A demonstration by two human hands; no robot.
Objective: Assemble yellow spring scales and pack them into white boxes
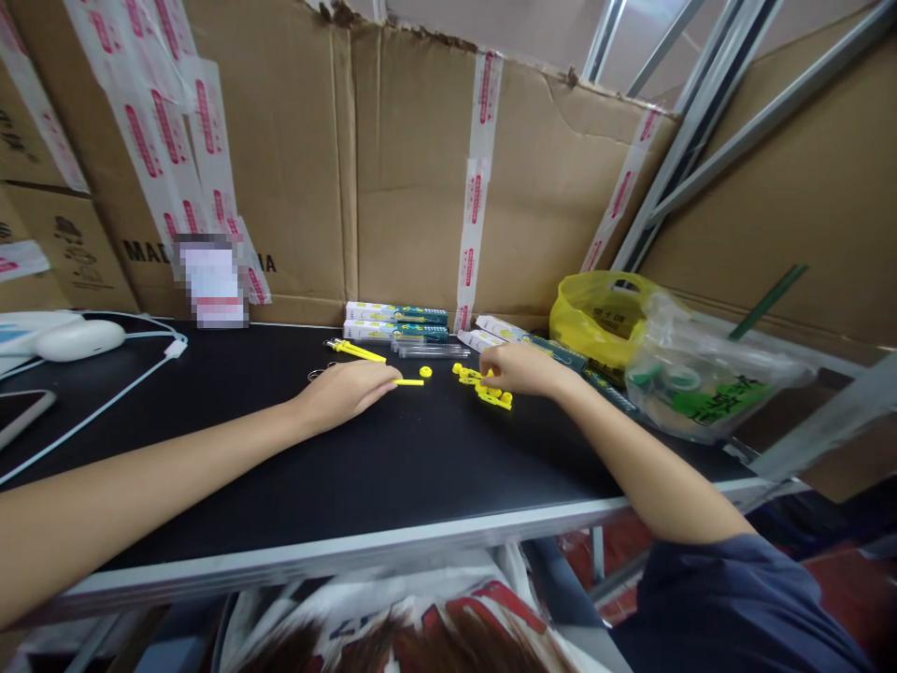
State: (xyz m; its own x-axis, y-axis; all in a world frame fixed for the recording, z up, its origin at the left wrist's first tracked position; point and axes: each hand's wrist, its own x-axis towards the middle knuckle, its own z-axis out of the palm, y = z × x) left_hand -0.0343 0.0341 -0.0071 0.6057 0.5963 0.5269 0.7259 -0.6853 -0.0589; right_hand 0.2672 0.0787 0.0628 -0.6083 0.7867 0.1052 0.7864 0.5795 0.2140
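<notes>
My left hand (pixel 347 393) is closed around a thin yellow rod (pixel 410 381), which sticks out past the fingertips to the right. Just beyond that hand lie more yellow rods (pixel 359 350), with a metal ring near the wrist side. A small round yellow piece (pixel 425 372) rests between my two hands. Over a cluster of small yellow plastic parts (pixel 496 396), my right hand (pixel 519 368) reaches down with its fingers bent together; whether it grips one of them is hidden. Clear plastic tubes (pixel 431 350) lie behind the round piece.
Slim printed boxes (pixel 396 330) stand against the cardboard wall (pixel 413 187), with others behind my right hand. A yellow bag (pixel 595 313) and a clear bag (pixel 707 374) sit at the right. White cables (pixel 98 421), a white device (pixel 80 339) and a phone (pixel 24 411) are at the left.
</notes>
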